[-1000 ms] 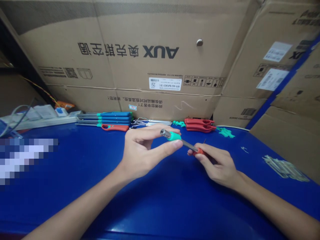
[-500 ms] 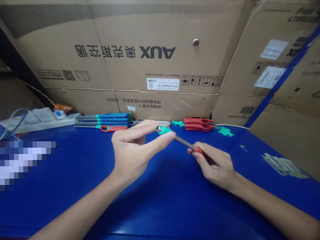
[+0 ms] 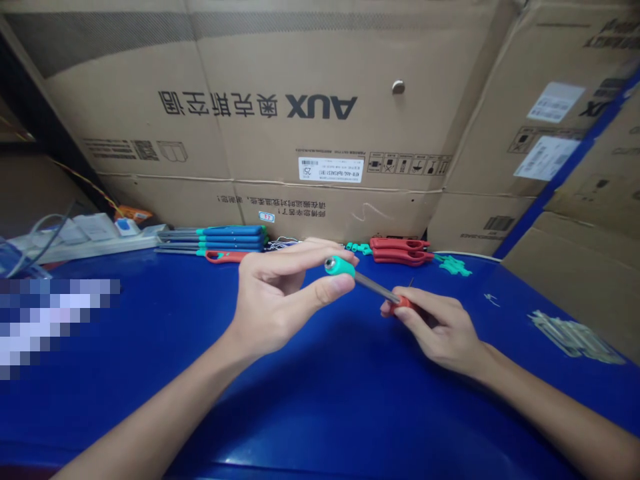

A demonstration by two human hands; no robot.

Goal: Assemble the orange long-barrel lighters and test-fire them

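My left hand (image 3: 280, 300) pinches a green plastic sleeve (image 3: 342, 267) between thumb and forefinger, at the tip of a thin metal tube (image 3: 375, 287). The tube runs down and right into a red handle (image 3: 403, 305), which my right hand (image 3: 440, 327) grips with closed fingers. Both hands hover just above the blue table (image 3: 320, 400), near its middle. The rest of the red handle is hidden inside my right palm.
Along the back edge lie a stack of blue-and-green long lighters (image 3: 220, 237), loose metal tubes (image 3: 287, 245), red handles (image 3: 400, 250) and green sleeves (image 3: 453, 265). Clear parts (image 3: 575, 337) lie at the right. Big cardboard boxes (image 3: 300, 113) wall the back and right. A power strip (image 3: 90, 241) sits at the far left.
The green sleeve has slid from a little way down the tube out to its tip. Both hands stay in nearly the same place.
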